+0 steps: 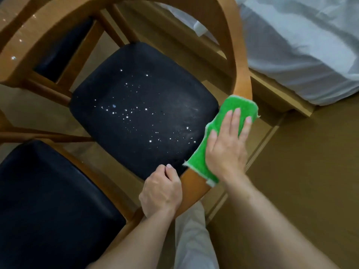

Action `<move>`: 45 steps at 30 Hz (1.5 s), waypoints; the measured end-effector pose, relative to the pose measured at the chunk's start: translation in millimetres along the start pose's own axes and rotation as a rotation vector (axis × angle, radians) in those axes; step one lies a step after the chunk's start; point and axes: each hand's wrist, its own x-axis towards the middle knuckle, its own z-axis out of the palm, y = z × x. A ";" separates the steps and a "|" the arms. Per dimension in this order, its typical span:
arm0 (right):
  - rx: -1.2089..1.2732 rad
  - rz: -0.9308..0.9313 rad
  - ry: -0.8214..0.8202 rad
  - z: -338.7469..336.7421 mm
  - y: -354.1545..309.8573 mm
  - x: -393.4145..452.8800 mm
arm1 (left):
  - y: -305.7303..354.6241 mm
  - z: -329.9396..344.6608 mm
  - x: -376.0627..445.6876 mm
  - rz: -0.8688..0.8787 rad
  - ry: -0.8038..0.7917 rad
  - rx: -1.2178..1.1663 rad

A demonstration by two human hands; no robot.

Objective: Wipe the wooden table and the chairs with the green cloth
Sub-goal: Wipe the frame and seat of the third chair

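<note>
- Two hands at work: my right hand (227,144) lies flat on the green cloth (217,136), fingers straight and slightly spread, pressing it onto the curved wooden back rail (240,82) of the chair.
- My left hand (161,191) grips the same rail nearer to me, fingers curled over its edge, apart from the cloth.
- The cloth is draped over the rail's top, one end toward the black seat (139,105), the other hanging on the outer side.
- Handling, my estimate: the cloth is soft, light and limp; it folds round the rail on its own. A flat palm holds it better than a pinch, which would bunch it.
- The rail looks smooth and lacquered, so the cloth should slide easily; steady downward pressure needed so it does not slip off the narrow edge.
- The seat carries scattered bright specks, droplets or crumbs, I cannot tell which; it looks not yet wiped.
- A second chair seat (48,200) sits at lower left.
- The table edge (17,45) shows at upper left.
</note>
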 end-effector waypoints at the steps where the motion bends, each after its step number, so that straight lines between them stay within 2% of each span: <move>1: 0.013 0.040 0.040 -6.4 6.4 31.1 | -1.4 0.7 -0.6 0.015 0.006 -0.003; 4: 0.087 0.123 0.088 -24.2 10.3 110.7 | -3.1 3.0 -1.1 0.046 0.033 -0.010; 7: 0.063 0.167 0.177 -24.6 1.5 127.1 | -4.3 3.9 0.3 0.059 0.047 -0.004; 10: -0.007 0.143 0.205 -16.9 -0.5 90.2 | -4.0 4.1 -0.8 0.058 0.029 -0.005; 14: 0.017 0.272 0.132 -2.0 -16.7 5.5 | -2.3 3.4 -1.0 0.032 0.018 0.006; 16: 0.147 0.313 0.122 9.4 -30.5 -43.0 | -0.9 2.3 -0.8 0.013 0.003 0.026; 19: 0.469 0.399 0.107 19.9 -38.1 -87.3 | 0.8 1.4 -0.3 0.005 -0.002 0.043; 21: 0.586 0.426 0.060 21.4 -33.8 -88.2 | 0.4 0.7 -0.3 0.011 0.002 0.042; 23: 0.617 0.441 0.081 17.4 -24.9 -70.9 | 0.3 0.3 -0.7 0.021 0.010 0.041; 27: 0.533 0.434 0.154 -2.3 -3.4 1.4 | -0.5 1.1 -1.4 0.058 0.034 0.024; 32: 0.373 0.294 0.106 -26.3 13.0 96.2 | -3.5 2.3 -1.9 0.073 0.027 0.004; 35: 0.297 0.280 0.122 -28.4 9.9 117.3 | -4.6 2.5 -2.0 0.076 0.030 0.008; 41: 0.273 0.325 0.172 -10.5 0.9 45.0 | -1.7 0.8 -2.3 0.059 0.026 0.009; 45: 0.294 0.410 0.057 7.2 -27.2 -40.4 | 4.9 -3.7 -0.8 0.013 -0.024 0.056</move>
